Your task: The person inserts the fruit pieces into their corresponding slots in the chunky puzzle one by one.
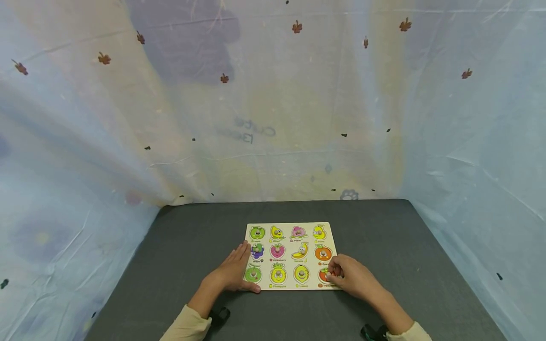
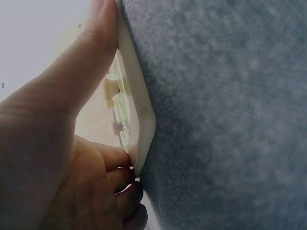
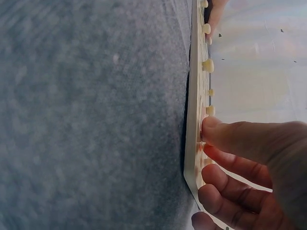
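A pale wooden fruit puzzle board point(image 1: 288, 289) lies flat on the table, its cartoon fruit pieces fitted with small knobs. At its left edge my left hand point(image 1: 232, 270) rests with fingers extended, the thumb along the near-left corner. In the left wrist view the thumb point(image 2: 91, 62) and fingertips touch the board's edge point(image 2: 136, 105). My right hand point(image 1: 356, 277) is at the near-right corner, thumb and index finger pinching at the red-orange persimmon piece point(image 1: 324, 275). The right wrist view shows that thumb point(image 3: 235, 136) against the board's top; the piece's knob is hidden by the fingers.
Around the board spreads a dark grey cloth-covered table point(image 1: 192, 237). A pale patterned curtain point(image 1: 277, 109) hangs behind it and along both sides. More knobs point(image 3: 207, 65) stand up from the other pieces, including an orange piece point(image 1: 323, 254) just beyond the right hand.
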### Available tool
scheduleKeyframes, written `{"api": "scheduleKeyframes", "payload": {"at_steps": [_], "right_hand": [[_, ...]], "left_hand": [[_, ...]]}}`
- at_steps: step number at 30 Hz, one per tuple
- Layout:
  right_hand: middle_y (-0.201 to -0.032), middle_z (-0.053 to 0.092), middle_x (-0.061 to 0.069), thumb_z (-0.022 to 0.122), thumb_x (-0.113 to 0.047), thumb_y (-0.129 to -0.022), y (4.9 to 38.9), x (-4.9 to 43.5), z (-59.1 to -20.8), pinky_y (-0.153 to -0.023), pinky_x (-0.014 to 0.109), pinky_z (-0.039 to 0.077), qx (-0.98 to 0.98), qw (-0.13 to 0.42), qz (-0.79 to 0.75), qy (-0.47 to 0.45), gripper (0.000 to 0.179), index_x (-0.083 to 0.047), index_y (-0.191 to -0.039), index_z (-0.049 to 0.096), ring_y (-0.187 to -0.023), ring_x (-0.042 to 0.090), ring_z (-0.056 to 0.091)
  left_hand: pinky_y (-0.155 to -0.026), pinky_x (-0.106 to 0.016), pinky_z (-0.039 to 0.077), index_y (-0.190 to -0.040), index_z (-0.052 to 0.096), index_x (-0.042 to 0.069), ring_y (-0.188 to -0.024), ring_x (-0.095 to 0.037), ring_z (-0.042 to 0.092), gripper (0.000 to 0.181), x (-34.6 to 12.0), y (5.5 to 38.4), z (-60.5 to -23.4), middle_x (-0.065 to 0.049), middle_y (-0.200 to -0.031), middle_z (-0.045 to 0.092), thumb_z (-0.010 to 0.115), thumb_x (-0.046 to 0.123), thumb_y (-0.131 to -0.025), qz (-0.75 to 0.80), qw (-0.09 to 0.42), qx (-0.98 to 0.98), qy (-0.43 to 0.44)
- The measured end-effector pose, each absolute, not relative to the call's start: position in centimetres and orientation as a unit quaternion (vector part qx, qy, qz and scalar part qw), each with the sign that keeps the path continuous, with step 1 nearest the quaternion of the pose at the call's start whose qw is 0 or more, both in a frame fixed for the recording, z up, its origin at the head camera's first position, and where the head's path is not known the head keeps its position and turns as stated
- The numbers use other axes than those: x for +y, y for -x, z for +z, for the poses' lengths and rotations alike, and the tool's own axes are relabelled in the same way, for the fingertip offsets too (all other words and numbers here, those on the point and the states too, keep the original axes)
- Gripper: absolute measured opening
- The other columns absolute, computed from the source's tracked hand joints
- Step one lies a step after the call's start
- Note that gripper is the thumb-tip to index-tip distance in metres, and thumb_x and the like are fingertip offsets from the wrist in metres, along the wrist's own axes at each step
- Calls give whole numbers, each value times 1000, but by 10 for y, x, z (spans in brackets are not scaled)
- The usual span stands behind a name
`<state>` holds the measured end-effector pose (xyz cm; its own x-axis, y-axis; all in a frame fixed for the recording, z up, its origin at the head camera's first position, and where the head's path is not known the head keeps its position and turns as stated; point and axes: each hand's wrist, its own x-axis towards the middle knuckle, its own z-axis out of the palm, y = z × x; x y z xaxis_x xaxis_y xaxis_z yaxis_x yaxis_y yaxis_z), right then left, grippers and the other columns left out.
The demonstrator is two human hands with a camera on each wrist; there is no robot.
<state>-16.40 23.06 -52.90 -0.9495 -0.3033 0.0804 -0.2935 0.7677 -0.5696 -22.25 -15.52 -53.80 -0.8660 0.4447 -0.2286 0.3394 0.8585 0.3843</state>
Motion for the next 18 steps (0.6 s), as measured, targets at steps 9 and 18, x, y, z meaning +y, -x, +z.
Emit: {"api": "scheduleKeyframes", "payload": {"at_steps": [9, 18], "right_hand": [[-81, 55, -9, 86, -23, -94, 164, 231, -529, -61, 25, 43, 939, 6, -303, 160, 20, -21, -89, 66, -68, 1, 47], [-81, 55, -9, 86, -22, -93, 163, 230, -527, -60, 25, 42, 941, 7, -301, 154, 22, -22, -88, 65, -67, 1, 47]], "left_hand": [[-133, -55, 17, -169, 16, -7, -165, -42, 14, 138, -156, 222, -536, -26, -177, 9, 94, 60, -76, 173, 157, 948, -215], [-133, -59, 12, -169, 13, -7, -165, -44, 9, 144, -160, 226, -545, -26, -178, 6, 92, 67, -74, 196, 154, 942, -226]]}}
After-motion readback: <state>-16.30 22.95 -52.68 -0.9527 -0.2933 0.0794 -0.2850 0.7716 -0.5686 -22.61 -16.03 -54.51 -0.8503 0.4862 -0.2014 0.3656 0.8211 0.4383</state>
